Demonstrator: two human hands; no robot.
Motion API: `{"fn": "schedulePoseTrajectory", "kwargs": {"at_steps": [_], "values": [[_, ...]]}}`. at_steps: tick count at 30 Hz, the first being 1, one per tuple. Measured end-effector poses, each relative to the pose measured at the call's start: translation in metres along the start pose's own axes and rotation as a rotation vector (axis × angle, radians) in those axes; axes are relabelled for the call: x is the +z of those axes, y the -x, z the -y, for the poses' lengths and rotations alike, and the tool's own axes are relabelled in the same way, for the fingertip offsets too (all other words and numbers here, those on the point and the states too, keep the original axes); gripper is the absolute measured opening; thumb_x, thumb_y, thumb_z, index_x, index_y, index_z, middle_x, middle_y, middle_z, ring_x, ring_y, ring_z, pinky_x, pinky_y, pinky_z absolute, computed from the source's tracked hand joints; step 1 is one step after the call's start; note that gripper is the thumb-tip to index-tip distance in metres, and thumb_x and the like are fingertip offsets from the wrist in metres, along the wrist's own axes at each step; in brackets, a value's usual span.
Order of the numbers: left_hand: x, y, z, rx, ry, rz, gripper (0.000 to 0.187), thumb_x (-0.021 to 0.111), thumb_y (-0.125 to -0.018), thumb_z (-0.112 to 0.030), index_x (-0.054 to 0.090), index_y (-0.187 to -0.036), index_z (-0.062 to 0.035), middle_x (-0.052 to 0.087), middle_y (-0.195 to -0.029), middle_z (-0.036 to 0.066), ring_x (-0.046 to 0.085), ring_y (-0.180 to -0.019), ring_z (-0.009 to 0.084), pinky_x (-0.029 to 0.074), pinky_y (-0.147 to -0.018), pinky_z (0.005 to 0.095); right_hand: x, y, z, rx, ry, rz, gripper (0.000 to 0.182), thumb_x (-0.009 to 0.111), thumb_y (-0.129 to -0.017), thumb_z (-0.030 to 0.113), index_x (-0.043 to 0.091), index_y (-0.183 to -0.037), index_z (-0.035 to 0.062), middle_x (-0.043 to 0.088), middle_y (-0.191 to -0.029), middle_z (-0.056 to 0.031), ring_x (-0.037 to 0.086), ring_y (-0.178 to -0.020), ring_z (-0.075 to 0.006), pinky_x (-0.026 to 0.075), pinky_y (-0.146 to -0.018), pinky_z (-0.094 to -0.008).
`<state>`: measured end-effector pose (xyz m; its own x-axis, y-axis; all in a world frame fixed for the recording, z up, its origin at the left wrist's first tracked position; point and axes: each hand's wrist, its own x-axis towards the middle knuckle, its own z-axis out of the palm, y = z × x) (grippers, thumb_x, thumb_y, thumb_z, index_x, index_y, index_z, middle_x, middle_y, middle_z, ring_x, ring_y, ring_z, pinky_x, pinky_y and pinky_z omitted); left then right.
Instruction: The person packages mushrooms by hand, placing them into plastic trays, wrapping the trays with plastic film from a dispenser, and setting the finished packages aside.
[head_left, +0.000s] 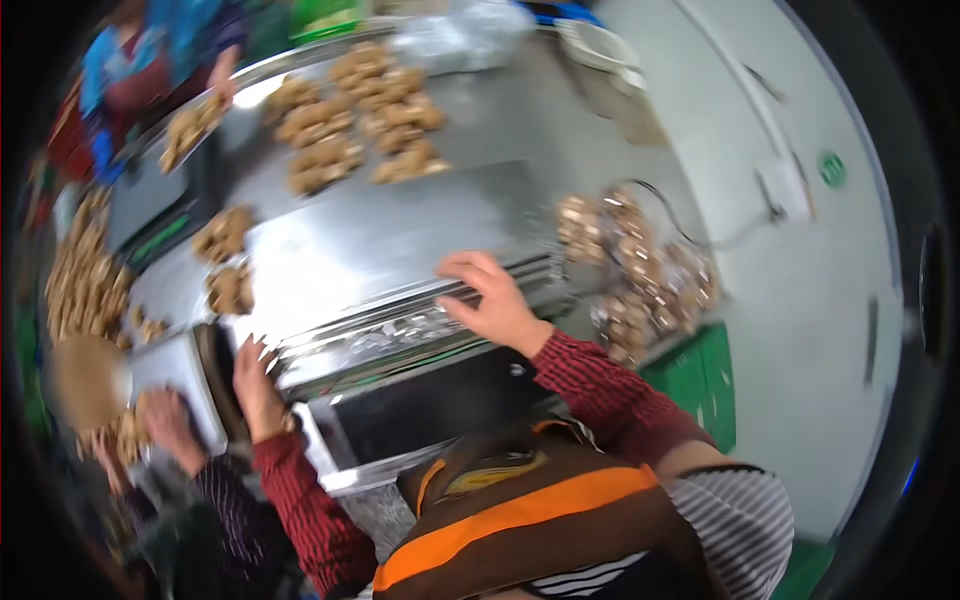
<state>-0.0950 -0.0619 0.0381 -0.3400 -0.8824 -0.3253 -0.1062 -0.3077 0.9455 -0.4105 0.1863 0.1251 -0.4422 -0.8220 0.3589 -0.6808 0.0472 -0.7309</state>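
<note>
My right hand is over the near part of a metal wrapping machine, thumb and fingers apart, with nothing in it. At the machine's left front corner is my left hand, its fingers stretched forward and holding nothing. Between my hands run metal rollers and a strip of clear film. A dark panel lies nearer my body. Brown mushroom-like pieces in small packs sit left of the machine. Motion blurs the view.
Packs of brown pieces stand behind the machine; wrapped packs lie at the right by a cable. A scale is at the left. A co-worker's hand is near a tray; another person stands at the upper left.
</note>
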Motion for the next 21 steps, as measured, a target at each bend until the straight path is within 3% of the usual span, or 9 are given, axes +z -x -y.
{"fn": "schedulePoseTrajectory", "kwargs": {"at_steps": [2,5,8,11,14,17,19,20,21], "values": [[0.006,0.014,-0.015,-0.018,0.046,-0.183,0.046,0.051,-0.1,-0.029,0.046,-0.137,-0.0032,0.057,-0.128,0.01,0.056,-0.116,0.0215,0.044,-0.093,0.0321,-0.042,0.014,0.0,0.079,0.109,-0.199,0.029,0.073,-0.081,0.014,0.064,-0.107,0.0044,0.06,-0.111,-0.0094,0.059,-0.101,-0.0268,0.048,-0.088,-0.0361],[-0.008,0.037,-0.012,0.113,0.122,-0.25,0.047,0.057,-0.098,-0.029,0.049,-0.133,0.0017,0.056,-0.128,0.016,0.056,-0.115,0.0231,0.044,-0.095,0.0331,-0.093,0.055,-0.063,0.556,-0.145,-0.593,0.027,0.068,-0.089,0.016,0.062,-0.112,0.0028,0.065,-0.101,-0.0053,0.059,-0.091,-0.0127,0.049,-0.078,-0.0282],[-0.012,0.061,-0.002,0.086,0.136,-0.461,0.04,0.06,-0.097,-0.029,0.056,-0.122,0.0021,0.059,-0.113,0.011,0.059,-0.1,0.0172,0.048,-0.086,0.0295,-0.115,0.086,-0.131,0.797,-0.56,-0.441,0.028,0.062,-0.096,0.019,0.062,-0.117,0.0012,0.066,-0.1,-0.0041,0.06,-0.086,-0.0105,0.049,-0.079,-0.0257],[-0.049,0.073,0.036,0.047,0.115,-0.514,0.036,0.062,-0.096,-0.029,0.058,-0.114,0.0028,0.061,-0.101,0.007,0.059,-0.087,0.0148,0.049,-0.076,0.0276,-0.105,0.081,-0.143,0.792,-0.907,-0.343,0.031,0.062,-0.096,0.02,0.061,-0.119,-0.0002,0.067,-0.102,-0.0049,0.06,-0.089,-0.0112,0.048,-0.081,-0.0249],[-0.07,0.096,0.047,0.009,0.171,-0.51,0.031,0.064,-0.095,-0.027,0.058,-0.11,-0.0004,0.062,-0.095,0.006,0.062,-0.083,0.016,0.051,-0.073,0.0274,-0.09,0.072,-0.138,0.786,-0.942,-0.418,0.031,0.064,-0.095,0.02,0.061,-0.118,-0.0013,0.066,-0.101,-0.0037,0.06,-0.09,-0.0115,0.048,-0.081,-0.0249],[-0.068,0.118,0.05,0.049,0.135,-0.498,0.026,0.059,-0.097,-0.024,0.06,-0.11,-0.0011,0.064,-0.099,0.008,0.063,-0.089,0.0185,0.053,-0.078,0.0312,-0.086,0.094,-0.165,0.767,-0.645,-0.453,0.032,0.058,-0.096,0.033,0.064,-0.114,0.007,0.062,-0.103,-0.0011,0.055,-0.093,-0.012,0.045,-0.084,-0.0282],[-0.095,0.127,0.085,-0.007,0.1,-0.67,0.025,0.058,-0.097,-0.028,0.062,-0.104,-0.0039,0.06,-0.086,0.0,0.053,-0.068,0.0095,0.042,-0.061,0.0247,-0.083,0.092,-0.165,0.846,-0.788,-0.438,0.032,0.06,-0.094,0.034,0.063,-0.115,0.0091,0.061,-0.106,-0.0011,0.053,-0.1,-0.014,0.041,-0.09,-0.0309],[-0.108,0.134,0.103,-0.065,0.105,-0.708,0.021,0.06,-0.096,-0.026,0.062,-0.1,-0.0051,0.057,-0.083,-0.002,0.049,-0.067,0.0074,0.036,-0.055,0.0233,-0.081,0.069,-0.117,0.803,-0.752,-0.509,0.034,0.064,-0.093,0.032,0.061,-0.117,0.0078,0.061,-0.103,0.0011,0.054,-0.091,-0.0108,0.043,-0.08,-0.0262],[-0.11,0.14,0.113,-0.077,0.177,-0.778,0.016,0.063,-0.094,-0.023,0.062,-0.096,-0.0063,0.056,-0.079,-0.004,0.049,-0.066,0.0069,0.037,-0.056,0.0223,-0.091,0.081,-0.156,0.805,-0.721,-0.467,0.035,0.067,-0.092,0.027,0.06,-0.118,0.0054,0.06,-0.096,0.0026,0.051,-0.078,-0.0061,0.041,-0.067,-0.0215]]}}
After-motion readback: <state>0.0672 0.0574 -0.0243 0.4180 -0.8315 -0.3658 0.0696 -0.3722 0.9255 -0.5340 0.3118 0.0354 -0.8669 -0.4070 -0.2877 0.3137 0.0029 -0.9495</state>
